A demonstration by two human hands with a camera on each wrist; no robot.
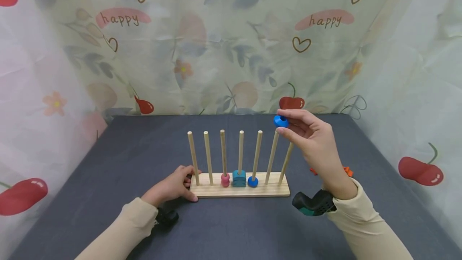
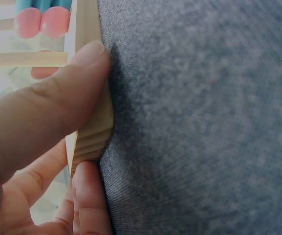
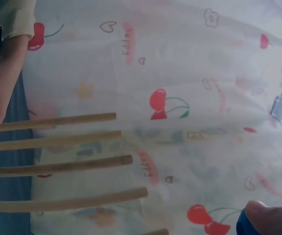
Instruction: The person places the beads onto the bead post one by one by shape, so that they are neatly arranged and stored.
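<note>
A wooden peg board [image 1: 216, 191] with several upright pegs stands on the dark table. My left hand [image 1: 175, 183] grips its left end; in the left wrist view the thumb [image 2: 84, 73] presses the wood, with fingers around the end. Up at the peg tops on the right, my right hand [image 1: 319, 143] pinches a blue bead [image 1: 280, 121] between thumb and fingers. The bead sits just over the tip of the second peg from the right [image 1: 272, 157]. Lower down, pink beads [image 1: 225, 179], teal pieces [image 1: 239, 179] and another blue bead [image 1: 253, 181] are on the middle pegs.
Orange pieces [image 1: 348, 171] lie on the table behind the right wrist, partly hidden by it. Dark wrist cameras [image 1: 313, 204] are strapped under both wrists. A printed curtain [image 1: 223, 43] encloses the dark tabletop [image 1: 144, 143] at the back and sides.
</note>
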